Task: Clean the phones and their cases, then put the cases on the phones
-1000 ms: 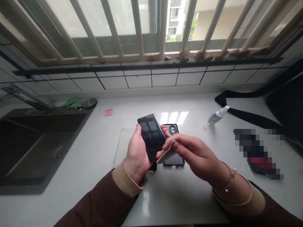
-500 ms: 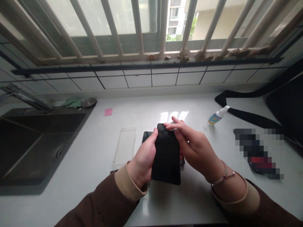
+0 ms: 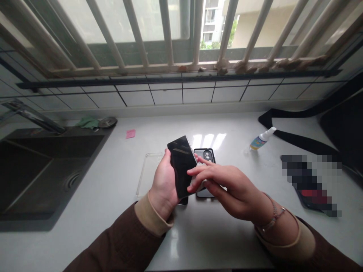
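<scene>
My left hand point(image 3: 163, 182) grips a black phone point(image 3: 181, 160), screen up and tilted, above the white counter point(image 3: 198, 234). My right hand point(image 3: 224, 189) presses a small white cloth point(image 3: 198, 177) against the phone's right edge with its fingers closed on it. Under both hands lies a second black phone point(image 3: 206, 155), camera side up, partly hidden. A clear phone case point(image 3: 147, 172) lies flat on the counter just left of my left hand.
A dark sink point(image 3: 42, 170) with a tap point(image 3: 31, 115) fills the left. A small spray bottle point(image 3: 261, 139) lies at the right, near a black strap point(image 3: 297, 139) and a blurred dark object point(image 3: 310, 181). A pink note point(image 3: 131, 133) and green cloth point(image 3: 87, 122) sit further back.
The phone in my left hand tipped down flat half a second ago, then came back up tilted. My right hand moved from its top edge to its right side with the cloth.
</scene>
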A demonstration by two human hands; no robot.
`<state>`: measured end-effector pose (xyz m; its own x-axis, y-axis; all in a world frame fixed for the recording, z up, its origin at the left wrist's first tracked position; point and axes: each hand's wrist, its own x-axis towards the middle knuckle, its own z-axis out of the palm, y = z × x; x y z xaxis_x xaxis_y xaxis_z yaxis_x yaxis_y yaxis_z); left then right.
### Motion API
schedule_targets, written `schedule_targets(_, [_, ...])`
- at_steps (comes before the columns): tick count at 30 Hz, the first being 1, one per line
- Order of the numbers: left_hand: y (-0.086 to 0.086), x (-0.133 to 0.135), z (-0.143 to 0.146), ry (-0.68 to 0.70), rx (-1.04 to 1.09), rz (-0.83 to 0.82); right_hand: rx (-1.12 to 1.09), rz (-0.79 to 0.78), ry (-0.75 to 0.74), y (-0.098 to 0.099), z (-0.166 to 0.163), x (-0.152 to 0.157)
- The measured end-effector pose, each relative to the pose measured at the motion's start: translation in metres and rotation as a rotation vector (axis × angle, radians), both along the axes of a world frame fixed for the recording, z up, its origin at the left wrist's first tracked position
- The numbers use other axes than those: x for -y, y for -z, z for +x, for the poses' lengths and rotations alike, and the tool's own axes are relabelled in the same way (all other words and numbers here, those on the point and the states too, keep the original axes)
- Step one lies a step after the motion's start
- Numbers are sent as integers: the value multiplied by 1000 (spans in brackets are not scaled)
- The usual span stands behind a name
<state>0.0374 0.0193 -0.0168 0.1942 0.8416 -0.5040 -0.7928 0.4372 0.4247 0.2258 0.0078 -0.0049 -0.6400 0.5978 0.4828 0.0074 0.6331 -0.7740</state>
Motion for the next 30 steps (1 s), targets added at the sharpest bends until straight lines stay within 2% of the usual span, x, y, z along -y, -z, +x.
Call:
schedule_targets(5, [-1, -1, -3, -33, -85, 38, -60, -142, -32, -3, 3, 3])
schedule_targets(9, [1, 0, -4, 16, -73, 44, -188, -368, 21, 5, 3, 5])
schedule_targets(11, [2, 1, -3, 24, -65, 38, -296, -415, 177, 9, 2, 3])
schedule_targets(13, [2, 3, -1, 28, -50, 38, -366, -379, 417, 10, 0, -1])
schedule_targets(15, [1, 4, 2, 68, -12, 46, -345, -314, 628, 10, -1, -5])
schedule_targets(17, [0, 6, 5, 118, 40, 68, -258, -255, 719, 9, -1, -8])
schedule_targets(20, [0, 7, 6, 122, 90, 110, -90, -163, 637, 11, -1, -7])
schedule_targets(25, [4, 4, 0, -63, 15, 87, 60, -50, 314, 16, -5, -1])
schedule_targets(30, [3, -1, -2, -162, -47, 13, 39, -45, 235, 16, -4, -1])
